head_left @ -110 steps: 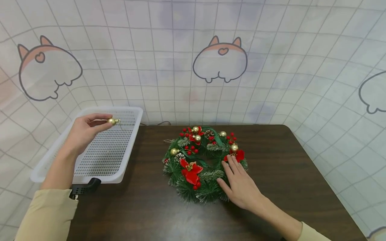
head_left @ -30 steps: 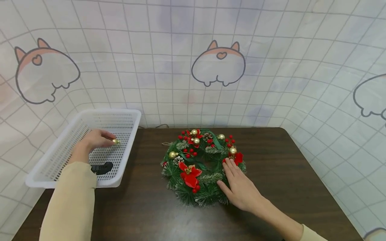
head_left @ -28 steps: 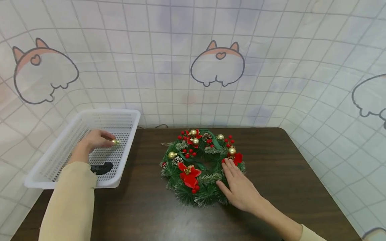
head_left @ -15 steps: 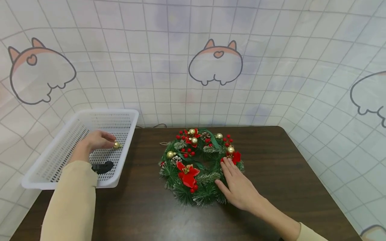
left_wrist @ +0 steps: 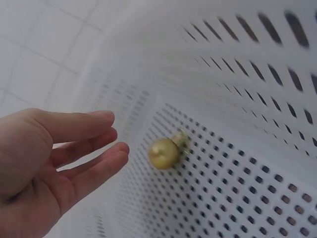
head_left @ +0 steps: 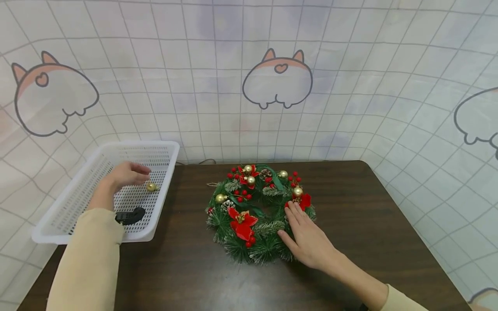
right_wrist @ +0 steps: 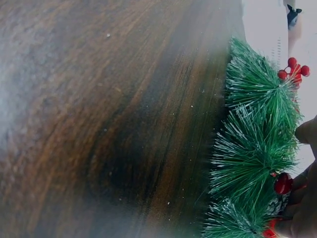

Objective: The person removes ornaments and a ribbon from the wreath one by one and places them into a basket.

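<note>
A small gold bauble (head_left: 151, 187) with a metal cap lies on the perforated floor of the white plastic basket (head_left: 165, 203). My left hand (head_left: 130, 175) hovers inside the basket just above it, fingers apart and holding nothing; the left wrist view shows a gap between the fingertips and the bauble (left_wrist: 164, 152). A green Christmas wreath (head_left: 268, 246) with red poinsettias, berries, pine cones and several gold baubles lies flat on the table. My right hand (head_left: 309, 239) rests on its right side with straight fingers, near a red flower (head_left: 305, 201).
The dark wooden table (head_left: 186, 276) carries both the basket at the left and the wreath in the middle. A white grid-patterned curtain (head_left: 218, 108) hangs behind and along the sides. A black wrist-camera mount (head_left: 131, 216) sits at my left wrist, over the basket.
My left hand lowered the gold bauble into the basket, let it go and lifted slightly off it. The right hand has stayed on the wreath.
</note>
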A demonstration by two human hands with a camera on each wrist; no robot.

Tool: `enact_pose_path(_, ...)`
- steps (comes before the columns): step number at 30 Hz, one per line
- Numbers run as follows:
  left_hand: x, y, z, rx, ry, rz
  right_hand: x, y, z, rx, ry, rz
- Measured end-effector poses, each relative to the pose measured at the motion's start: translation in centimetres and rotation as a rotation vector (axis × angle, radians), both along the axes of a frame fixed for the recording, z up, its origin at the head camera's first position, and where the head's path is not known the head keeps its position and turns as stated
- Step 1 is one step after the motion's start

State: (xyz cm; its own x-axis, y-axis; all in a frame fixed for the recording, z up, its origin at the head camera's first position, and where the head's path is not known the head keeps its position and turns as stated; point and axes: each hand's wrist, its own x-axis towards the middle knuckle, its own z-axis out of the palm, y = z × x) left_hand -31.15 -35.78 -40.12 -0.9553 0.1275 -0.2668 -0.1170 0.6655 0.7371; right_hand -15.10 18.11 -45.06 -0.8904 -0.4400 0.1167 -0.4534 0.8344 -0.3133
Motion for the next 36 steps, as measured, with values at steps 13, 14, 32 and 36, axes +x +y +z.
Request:
enact_pose_path(13, 1.1, 2.7, 4.4, -0.068, 0.157, -0.085, -0.1, -0.1, -0.1, -0.002, 0.000, 0.002)
enact_pose_path(14, 1.1, 3.0, 4.6, -0.072, 0.170, -0.094, -0.1, -0.1, -0.1, -0.003, -0.001, 0.001)
enact_pose_path(32, 3.3, 9.3, 7.1, -0.011, 0.273, -0.127, -0.2, 0.0, -0.1, -0.005, 0.000, -0.004)
enact_pose_path(36, 3.9, 10.6, 6.9, -0.002, 0.288, -0.100, -0.2, -0.1, -0.2, -0.003, -0.003, -0.001)
